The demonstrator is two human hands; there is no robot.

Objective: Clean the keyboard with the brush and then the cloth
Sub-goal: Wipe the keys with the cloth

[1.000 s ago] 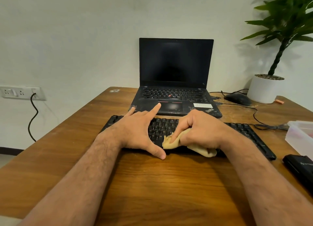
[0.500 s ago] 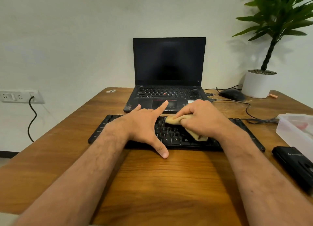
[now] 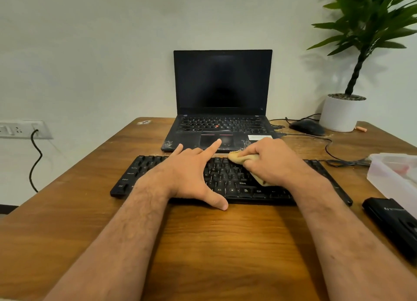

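Observation:
A black keyboard [image 3: 228, 179] lies across the wooden table [image 3: 203, 244] in front of me. My left hand [image 3: 191, 174] rests flat on its left-middle part, fingers spread and thumb over the front edge. My right hand [image 3: 273, 163] grips a bunched tan cloth [image 3: 242, 159] and presses it on the keys near the keyboard's far edge, right of centre. A tail of the cloth pokes out under my wrist. No brush is in view.
An open black laptop [image 3: 222, 102] stands just behind the keyboard. A black mouse [image 3: 306, 127] with cables and a white plant pot [image 3: 341, 113] sit at the back right. A clear plastic box [image 3: 392, 176] and a black case [image 3: 392, 224] lie at the right edge.
My right hand has slid the cloth from the keyboard's near edge up to its far rows. My left hand has stayed on the keyboard.

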